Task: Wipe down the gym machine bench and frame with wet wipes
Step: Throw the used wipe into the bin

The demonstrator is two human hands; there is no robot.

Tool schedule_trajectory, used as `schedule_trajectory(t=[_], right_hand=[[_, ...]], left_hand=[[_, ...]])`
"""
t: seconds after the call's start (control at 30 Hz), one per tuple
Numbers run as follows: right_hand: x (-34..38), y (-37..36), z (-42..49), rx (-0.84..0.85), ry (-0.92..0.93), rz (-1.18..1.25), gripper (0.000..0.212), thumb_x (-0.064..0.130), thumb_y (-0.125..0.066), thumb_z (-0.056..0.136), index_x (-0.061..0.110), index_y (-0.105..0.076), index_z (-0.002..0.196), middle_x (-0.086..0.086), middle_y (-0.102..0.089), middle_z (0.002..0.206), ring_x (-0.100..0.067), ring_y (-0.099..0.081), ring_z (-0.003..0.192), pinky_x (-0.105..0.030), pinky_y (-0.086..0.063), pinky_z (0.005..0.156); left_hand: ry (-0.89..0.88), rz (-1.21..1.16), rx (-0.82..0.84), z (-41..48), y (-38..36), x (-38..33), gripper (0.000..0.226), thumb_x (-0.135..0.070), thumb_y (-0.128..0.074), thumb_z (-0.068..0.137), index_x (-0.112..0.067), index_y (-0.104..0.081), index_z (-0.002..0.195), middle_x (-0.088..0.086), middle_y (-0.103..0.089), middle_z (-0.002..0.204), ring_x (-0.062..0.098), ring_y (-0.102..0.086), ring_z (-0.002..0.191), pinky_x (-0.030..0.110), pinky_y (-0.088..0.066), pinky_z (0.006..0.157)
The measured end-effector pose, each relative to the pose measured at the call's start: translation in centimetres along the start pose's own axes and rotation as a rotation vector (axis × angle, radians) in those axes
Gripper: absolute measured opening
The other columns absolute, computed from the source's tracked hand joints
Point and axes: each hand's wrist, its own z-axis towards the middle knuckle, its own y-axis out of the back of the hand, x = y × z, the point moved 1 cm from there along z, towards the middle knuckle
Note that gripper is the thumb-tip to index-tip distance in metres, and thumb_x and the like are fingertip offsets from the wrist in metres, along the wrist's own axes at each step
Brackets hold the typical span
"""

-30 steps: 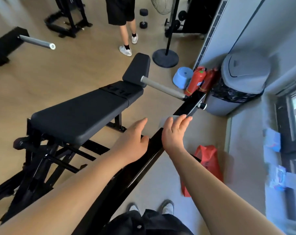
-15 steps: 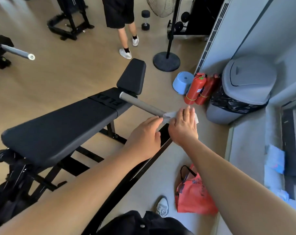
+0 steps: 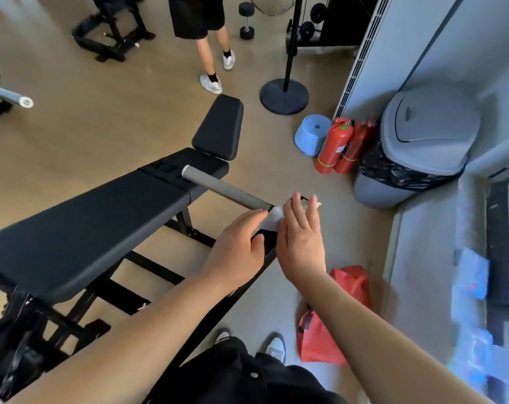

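The black padded bench stretches across the left, its head pad tilted up at the far end. A black frame beam runs from below up to my hands, and a grey bar sticks out from its far end. My right hand lies with straight fingers on a white wet wipe, pressing it on the beam's end. My left hand rests on the beam just beside it, fingertips touching the wipe's edge. Most of the wipe is hidden under my right hand.
A grey lidded bin, two red fire extinguishers and an upturned blue bucket stand by the wall on the right. A red bag lies by my feet. A person stands beyond the bench near a round stand base.
Both hands have slid along the beam to its far end, the right one carrying the wipe up to the base of the grey bar. My view has shifted forward.
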Motion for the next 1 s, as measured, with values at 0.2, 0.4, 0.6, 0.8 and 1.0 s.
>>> schedule_trajectory(t=[0.2,0.4,0.6,0.8,1.0], right_hand=[[2.0,-0.1,-2.5,-0.045,0.338,-0.012,0.052,0.032,-0.031,0.109,0.004,-0.054,0.146,-0.011,-0.048,0.157,-0.027,-0.034,0.152,-0.045,-0.019,0.128],[-0.8,3.7,1.4,0.078,-0.090,0.030,0.049,0.030,-0.028,0.111,0.012,-0.040,0.155,-0.004,-0.027,0.168,-0.017,-0.016,0.157,-0.034,-0.024,0.124],[-3.6,9.5,-3.1,-0.136,-0.267,0.423,0.038,0.032,-0.048,0.104,0.009,-0.053,0.074,-0.003,-0.053,0.065,-0.027,-0.050,0.065,-0.043,-0.044,0.063],[-13.1,17.3,-4.5,-0.313,-0.571,0.854,0.034,0.039,-0.062,0.097,0.012,-0.075,0.082,-0.004,-0.071,0.075,-0.021,-0.066,0.073,-0.031,-0.053,0.074],[-19.6,22.8,-5.5,-0.296,-0.545,0.901,0.028,0.032,-0.056,0.098,0.017,-0.080,0.090,-0.001,-0.079,0.088,-0.020,-0.074,0.090,-0.047,-0.057,0.095]], left_hand=[[-0.026,-0.076,-0.030,-0.4,1.6,1.4,0.049,-0.005,-0.053,0.100,-0.021,-0.053,0.146,-0.010,-0.055,0.146,-0.011,-0.042,0.128,0.012,-0.035,0.112],[-0.129,-0.070,-0.013,0.8,1.1,-0.1,0.045,-0.009,-0.052,0.102,-0.020,-0.054,0.146,-0.012,-0.053,0.147,-0.006,-0.042,0.133,0.020,-0.035,0.116],[-0.325,-0.157,0.010,3.1,-4.1,-6.2,0.028,-0.018,-0.062,0.100,-0.018,-0.070,0.127,-0.007,-0.064,0.116,0.006,-0.065,0.095,0.027,-0.054,0.085],[-0.309,-0.432,0.186,5.1,-14.4,-16.3,0.036,-0.012,-0.077,0.090,-0.021,-0.071,0.124,-0.001,-0.071,0.102,0.006,-0.071,0.082,0.025,-0.057,0.077],[-0.303,-0.531,0.226,8.5,-20.3,-23.4,0.012,-0.014,-0.073,0.094,-0.019,-0.077,0.103,-0.004,-0.077,0.084,0.011,-0.074,0.079,0.032,-0.059,0.077]])
